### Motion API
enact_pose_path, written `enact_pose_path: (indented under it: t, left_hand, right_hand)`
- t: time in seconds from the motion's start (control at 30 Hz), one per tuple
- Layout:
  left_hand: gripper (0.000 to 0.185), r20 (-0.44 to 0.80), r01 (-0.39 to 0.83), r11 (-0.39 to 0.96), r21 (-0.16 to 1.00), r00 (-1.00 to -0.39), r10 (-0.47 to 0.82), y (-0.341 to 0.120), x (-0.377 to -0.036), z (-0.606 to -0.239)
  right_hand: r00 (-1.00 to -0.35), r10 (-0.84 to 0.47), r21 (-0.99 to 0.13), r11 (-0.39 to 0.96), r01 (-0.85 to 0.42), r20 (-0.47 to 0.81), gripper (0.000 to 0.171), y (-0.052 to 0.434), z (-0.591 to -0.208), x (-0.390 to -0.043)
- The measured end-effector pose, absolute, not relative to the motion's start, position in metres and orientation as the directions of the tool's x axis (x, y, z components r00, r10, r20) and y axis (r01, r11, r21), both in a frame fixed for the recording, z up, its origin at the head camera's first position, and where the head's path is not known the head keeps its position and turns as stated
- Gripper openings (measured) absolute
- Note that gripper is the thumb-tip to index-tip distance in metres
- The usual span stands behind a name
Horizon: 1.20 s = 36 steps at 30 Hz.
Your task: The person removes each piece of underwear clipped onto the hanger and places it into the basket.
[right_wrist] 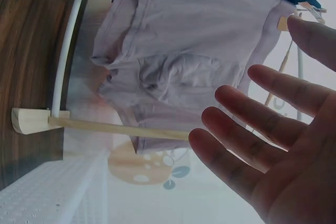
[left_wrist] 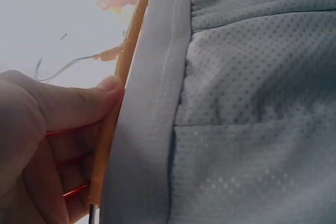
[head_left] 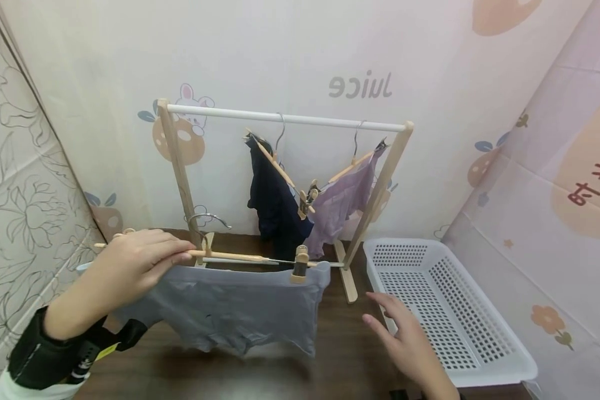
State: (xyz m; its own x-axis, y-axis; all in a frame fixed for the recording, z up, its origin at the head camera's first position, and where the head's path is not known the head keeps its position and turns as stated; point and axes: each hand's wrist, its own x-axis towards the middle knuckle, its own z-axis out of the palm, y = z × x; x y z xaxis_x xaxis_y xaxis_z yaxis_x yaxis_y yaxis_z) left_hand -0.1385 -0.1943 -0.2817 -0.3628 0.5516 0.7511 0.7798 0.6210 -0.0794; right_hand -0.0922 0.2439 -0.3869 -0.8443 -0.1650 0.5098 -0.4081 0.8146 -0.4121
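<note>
My left hand (head_left: 130,261) grips the bar of a wooden clip hanger (head_left: 230,256) from which grey shorts (head_left: 240,311) hang, one clip (head_left: 300,265) fastened at their right end. In the left wrist view my thumb (left_wrist: 79,106) presses the wooden hanger bar (left_wrist: 113,124) beside the grey waistband (left_wrist: 152,103). My right hand (head_left: 405,333) hovers open above the table with fingers spread, holding nothing; its fingers (right_wrist: 252,129) show in front of the lilac shorts (right_wrist: 189,61). Navy shorts (head_left: 272,205) and lilac shorts (head_left: 342,200) hang on the small wooden rack (head_left: 290,118).
An empty white perforated basket (head_left: 450,311) sits at the right on the dark wooden table (head_left: 340,355). The rack's foot (head_left: 349,278) stands between hanger and basket. Patterned walls close in on the left, back and right.
</note>
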Motion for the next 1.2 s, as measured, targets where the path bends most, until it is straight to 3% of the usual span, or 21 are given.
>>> enact_pose_path:
  t: [0.17,0.37,0.67,1.2]
  left_hand:
    - [0.049,0.774,0.818,0.573,-0.051,-0.330,0.540,-0.176,-0.143,-0.285]
    - [0.049,0.807,0.813,0.577,-0.076,-0.290,0.515,-0.164,-0.144,-0.288]
    - [0.049,0.788,0.830,0.558,-0.028,-0.325,0.523,-0.160,-0.144,-0.286]
    - [0.044,0.823,0.851,0.525,-0.037,-0.272,0.499,-0.141,-0.143,-0.292]
  right_hand:
    - [-0.830,-0.155,-0.407,0.814,-0.415,0.536,0.037,0.250,-0.384,-0.090]
    - [-0.858,-0.112,-0.446,0.816,-0.367,0.501,0.034,0.252,-0.381,-0.086]
    - [-0.864,-0.094,-0.441,0.830,-0.342,0.494,0.034,0.259,-0.381,-0.086]
    - [-0.790,-0.179,-0.378,0.802,-0.462,0.587,0.031,0.268,-0.368,-0.096]
